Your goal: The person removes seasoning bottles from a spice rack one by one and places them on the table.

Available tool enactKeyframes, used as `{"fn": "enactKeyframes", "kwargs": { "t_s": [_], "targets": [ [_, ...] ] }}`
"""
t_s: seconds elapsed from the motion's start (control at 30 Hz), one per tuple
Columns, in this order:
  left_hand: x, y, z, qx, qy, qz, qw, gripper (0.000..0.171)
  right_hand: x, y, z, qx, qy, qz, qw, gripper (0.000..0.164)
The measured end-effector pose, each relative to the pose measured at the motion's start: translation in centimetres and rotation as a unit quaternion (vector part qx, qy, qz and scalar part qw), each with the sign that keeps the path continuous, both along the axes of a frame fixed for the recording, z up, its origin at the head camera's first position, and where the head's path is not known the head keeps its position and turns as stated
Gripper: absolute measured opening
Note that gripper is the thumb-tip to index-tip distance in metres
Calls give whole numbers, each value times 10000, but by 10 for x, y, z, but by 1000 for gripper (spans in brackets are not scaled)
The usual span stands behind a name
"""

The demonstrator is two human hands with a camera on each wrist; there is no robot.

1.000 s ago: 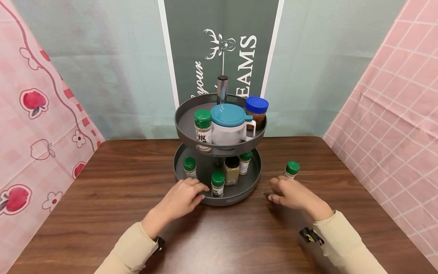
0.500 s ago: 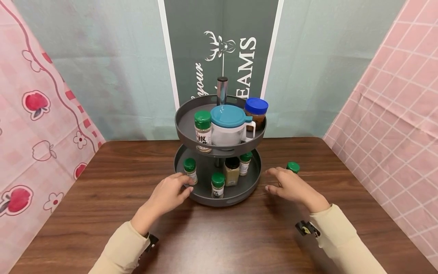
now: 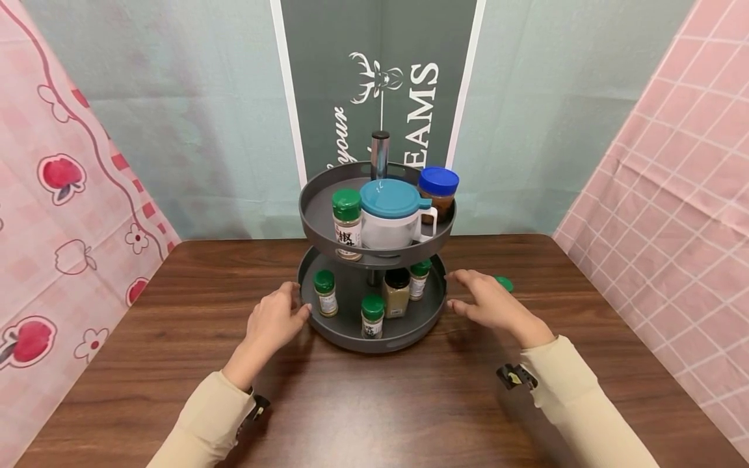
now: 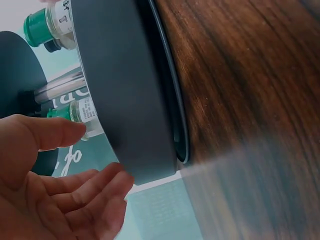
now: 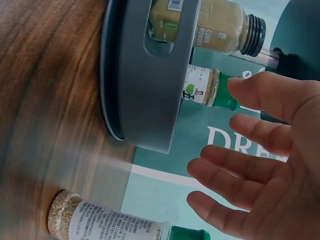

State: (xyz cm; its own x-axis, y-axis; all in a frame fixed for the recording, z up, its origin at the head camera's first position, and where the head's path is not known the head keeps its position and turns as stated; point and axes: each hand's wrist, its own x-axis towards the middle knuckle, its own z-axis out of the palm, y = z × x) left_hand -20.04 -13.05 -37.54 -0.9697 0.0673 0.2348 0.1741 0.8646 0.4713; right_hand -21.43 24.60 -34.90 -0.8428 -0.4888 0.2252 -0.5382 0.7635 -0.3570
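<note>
A dark grey two-tier turntable rack stands mid-table; its lower tray [image 3: 342, 338] lies between my hands. My left hand [image 3: 274, 320] is at the tray's left rim, fingers loosely bent, with fingertips right at the outer wall [image 4: 122, 95] in the left wrist view. My right hand [image 3: 490, 302] is at the right rim, thumb and fingers spread, holding nothing. On the lower tray stand green-capped spice jars, one at left [image 3: 327, 301], one at front [image 3: 372, 318], one at back right [image 3: 418, 286], and a black-capped spice bottle [image 3: 396, 299].
The upper tray [image 3: 316, 227] bears a green-capped shaker [image 3: 348, 227], a blue-lidded white pot [image 3: 389, 224] and a blue-capped jar [image 3: 437, 188]. Behind my right hand, another green-capped jar [image 5: 112, 222] stands on the wooden table [image 3: 386, 409]. Fabric hangs around the table.
My left hand has moved left from the front jar, past the left jar, to the tray's left rim. My right hand has moved up and left to the right rim. The jars have stayed put.
</note>
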Motion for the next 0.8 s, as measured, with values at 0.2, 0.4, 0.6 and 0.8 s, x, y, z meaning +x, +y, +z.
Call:
{"fn": "enactKeyframes", "kwargs": {
  "t_s": [0.2,0.4,0.6,0.8],
  "targets": [
    [-8,0,-2,258,-422,-170,9986,26,-10,1,0,-396,-341,-105,9986,45],
    [-13,1,-4,458,-748,-281,9958,32,-18,0,0,-636,-575,-208,9961,47],
    [-15,3,-6,720,-931,-230,9928,23,-24,-6,1,-578,-487,-154,9970,43],
    [-16,5,-5,851,-1147,-137,9897,25,-34,-10,4,-505,-387,0,9980,46]
  ]
}}
